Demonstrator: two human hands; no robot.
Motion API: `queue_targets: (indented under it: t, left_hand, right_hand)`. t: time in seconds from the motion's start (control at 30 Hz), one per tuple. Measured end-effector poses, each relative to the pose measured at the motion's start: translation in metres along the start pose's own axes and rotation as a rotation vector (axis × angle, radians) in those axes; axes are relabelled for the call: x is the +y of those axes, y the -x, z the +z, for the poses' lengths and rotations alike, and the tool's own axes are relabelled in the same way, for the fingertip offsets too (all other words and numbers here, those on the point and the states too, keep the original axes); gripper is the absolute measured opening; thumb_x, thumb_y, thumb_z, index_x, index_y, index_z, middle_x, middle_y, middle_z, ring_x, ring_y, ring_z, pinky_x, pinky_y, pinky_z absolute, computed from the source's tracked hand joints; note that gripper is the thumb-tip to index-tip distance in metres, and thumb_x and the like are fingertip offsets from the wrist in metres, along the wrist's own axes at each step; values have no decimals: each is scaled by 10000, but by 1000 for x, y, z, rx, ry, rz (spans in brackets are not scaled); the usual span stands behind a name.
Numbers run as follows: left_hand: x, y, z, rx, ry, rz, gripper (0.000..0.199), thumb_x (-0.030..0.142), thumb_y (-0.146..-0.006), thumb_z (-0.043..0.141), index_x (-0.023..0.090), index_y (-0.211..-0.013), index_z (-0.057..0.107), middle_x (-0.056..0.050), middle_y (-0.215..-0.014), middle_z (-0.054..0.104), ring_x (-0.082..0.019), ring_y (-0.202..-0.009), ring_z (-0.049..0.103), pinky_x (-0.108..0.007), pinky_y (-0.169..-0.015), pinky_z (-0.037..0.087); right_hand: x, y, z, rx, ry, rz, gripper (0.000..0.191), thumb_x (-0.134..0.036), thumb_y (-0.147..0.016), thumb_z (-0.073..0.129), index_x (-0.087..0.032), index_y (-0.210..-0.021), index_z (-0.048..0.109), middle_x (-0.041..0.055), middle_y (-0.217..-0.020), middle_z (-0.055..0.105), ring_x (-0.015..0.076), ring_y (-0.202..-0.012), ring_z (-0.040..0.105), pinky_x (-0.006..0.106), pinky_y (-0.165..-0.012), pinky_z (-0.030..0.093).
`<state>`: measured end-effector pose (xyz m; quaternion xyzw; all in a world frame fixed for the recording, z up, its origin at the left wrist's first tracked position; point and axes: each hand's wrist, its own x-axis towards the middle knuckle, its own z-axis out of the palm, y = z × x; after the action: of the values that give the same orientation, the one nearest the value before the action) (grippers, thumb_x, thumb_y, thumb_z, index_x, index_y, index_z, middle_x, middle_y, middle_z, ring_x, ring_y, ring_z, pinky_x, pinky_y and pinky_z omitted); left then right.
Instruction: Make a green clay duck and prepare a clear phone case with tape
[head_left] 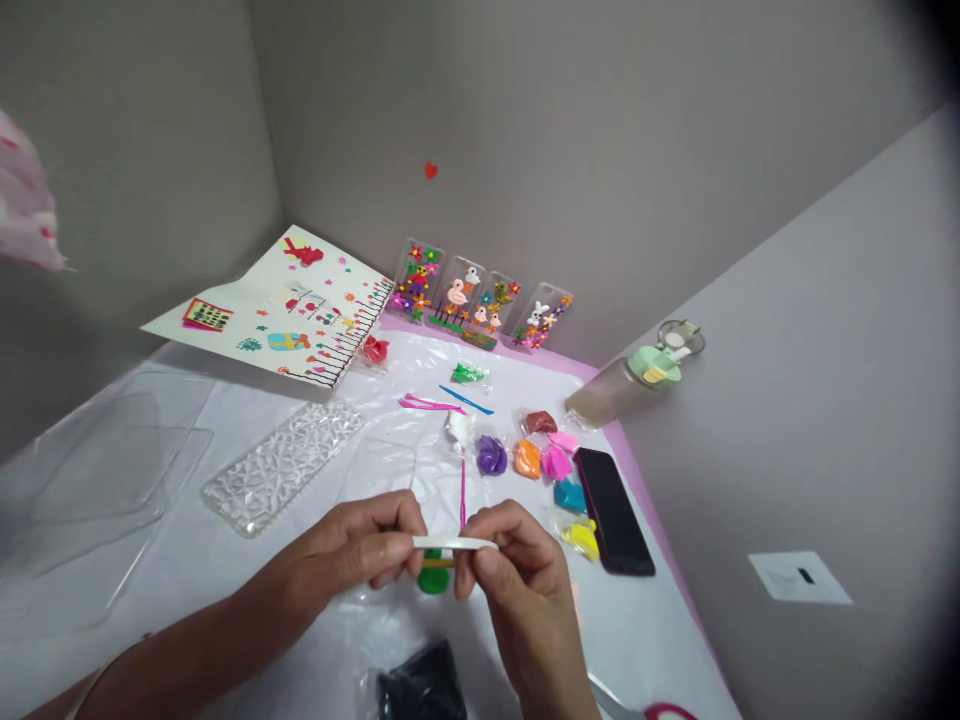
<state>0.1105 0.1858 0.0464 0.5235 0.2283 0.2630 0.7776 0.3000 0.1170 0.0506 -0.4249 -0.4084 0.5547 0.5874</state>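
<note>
A thin white strip of what looks like modelling clay [454,543] stretches between my two hands. My left hand [375,540] pinches its left end between thumb and fingers. At the other end, my right hand [521,570] grips it the same way. Just beneath and behind the strip lies a green piece [433,578] with a yellow-brown band, partly covered by my fingers. A clear phone case [381,470] rests flat behind my left hand. The tip of a pink modelling tool [463,495] points toward my right fingers.
Wrapped clay lumps, such as purple [492,455] and orange [527,459], lie beyond my hands. A black phone [615,510] and bottle [611,390] stand right. Scissors [664,711] and a black packet [424,685] are near. Decorated cases [456,292] lean on the wall; a textured case [281,465] lies left.
</note>
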Motion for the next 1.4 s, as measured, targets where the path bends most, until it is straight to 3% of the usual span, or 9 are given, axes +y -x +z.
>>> queue_targets:
  t: [0.2, 0.33, 0.43, 0.67, 1.1, 1.2, 1.27, 1.33, 1.4]
  left_hand:
    - [-7, -1, -3, 379, -293, 237, 134, 323, -897, 708, 279, -957, 596, 23, -926, 543, -184, -934, 517, -280, -847, 381]
    - [-10, 0, -2, 437, -493, 358, 84, 234, -924, 675, 305, -934, 631, 33, -953, 572, -164, -956, 557, -253, -902, 392]
    - [-9, 1, 0, 463, -517, 353, 82, 240, -917, 674, 317, -940, 656, 32, -985, 606, -172, -1024, 578, -243, -921, 413]
    - [-2, 2, 2, 455, -426, 217, 67, 325, -927, 648, 278, -880, 640, 29, -920, 602, -181, -980, 592, -257, -899, 429]
    - [10, 2, -3, 278, -236, 44, 189, 398, -936, 635, 246, -828, 609, 25, -834, 567, -186, -863, 555, -284, -829, 428]
    - [12, 5, -4, 270, -172, 16, 199, 416, -919, 671, 249, -818, 629, 7, -1131, 648, -234, -1145, 568, -320, -995, 416]
    - [13, 6, -4, 268, -141, -4, 192, 417, -907, 697, 254, -816, 650, 22, -1408, 574, -278, -1386, 438, -382, -1150, 309]
    - [13, 6, -5, 247, -63, -24, 172, 402, -909, 700, 257, -824, 664, 32, -1521, 505, -297, -1473, 347, -441, -1209, 237]
    - [15, 6, -5, 202, 52, -27, 148, 376, -905, 704, 253, -826, 679, 17, -1535, 508, -306, -1483, 347, -474, -1209, 263]
  right_hand:
    - [-5, 4, 11, 160, 383, -338, 94, -182, -937, 671, -245, -967, 734, -18, -731, 707, 113, -677, 651, 213, -624, 505]
    - [0, 6, 18, 120, 663, -726, 386, 58, -855, 594, -194, -1132, 691, 32, -841, 708, 154, -745, 616, 294, -662, 508]
    - [6, 7, 19, 114, 799, -861, 426, 118, -830, 561, -138, -1156, 660, 53, -848, 690, 157, -746, 567, 321, -675, 494]
    - [4, 10, 16, 42, 1099, -928, 307, 31, -922, 511, -105, -1175, 620, 86, -847, 716, 175, -776, 598, 349, -729, 540]
    - [7, 12, 6, 34, 1181, -931, 491, 12, -918, 483, -170, -1370, 540, 104, -915, 755, 198, -748, 628, 380, -690, 554]
    - [7, 9, 6, 58, 1175, -933, 482, 24, -903, 501, -170, -1341, 556, 109, -927, 757, 200, -773, 634, 380, -692, 553]
    - [8, 7, 9, 62, 1132, -915, 458, 29, -896, 517, -177, -1302, 571, 102, -922, 753, 199, -777, 637, 376, -689, 549]
    - [8, 5, 13, 55, 1065, -885, 419, 22, -903, 528, -197, -1255, 588, 81, -903, 748, 190, -751, 634, 360, -668, 541]
    - [6, 6, 18, 45, 996, -840, 375, 6, -919, 532, -217, -1211, 602, 61, -887, 743, 182, -733, 636, 347, -667, 538]
